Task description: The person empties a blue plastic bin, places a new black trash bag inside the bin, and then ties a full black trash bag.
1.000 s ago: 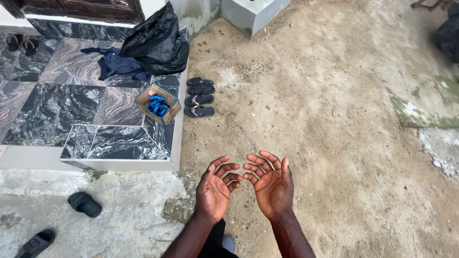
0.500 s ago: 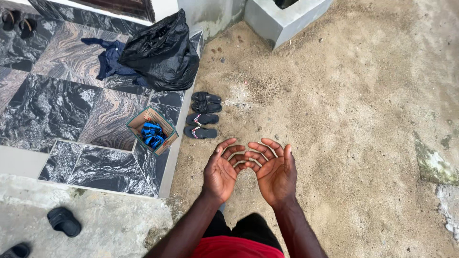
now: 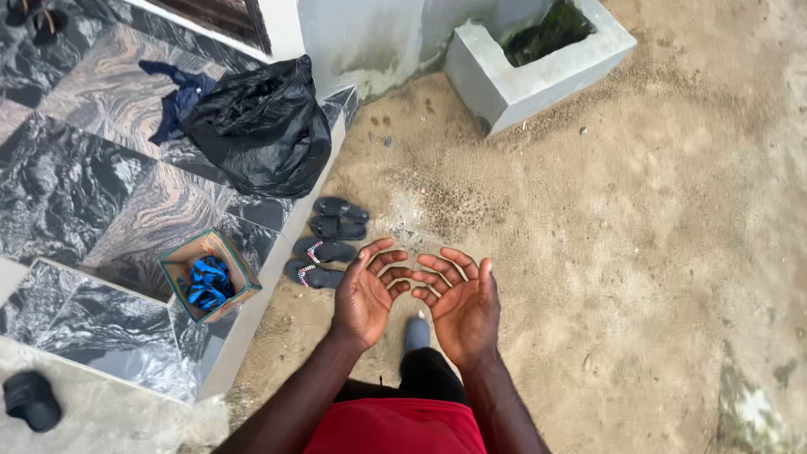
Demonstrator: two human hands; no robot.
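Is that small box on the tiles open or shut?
Open. The box has no lid on, and blue things show inside it.

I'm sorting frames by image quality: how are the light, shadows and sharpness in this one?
Head view: soft, even daylight with no hard shadows; the left hand and right hand are sharp, as are the sandals; faint sheen on the marble tiles; the sand looks slightly smeared toward the right edge.

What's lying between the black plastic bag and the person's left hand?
In the head view, two pairs of dark sandals lie on the sand between the black plastic bag and the left hand.
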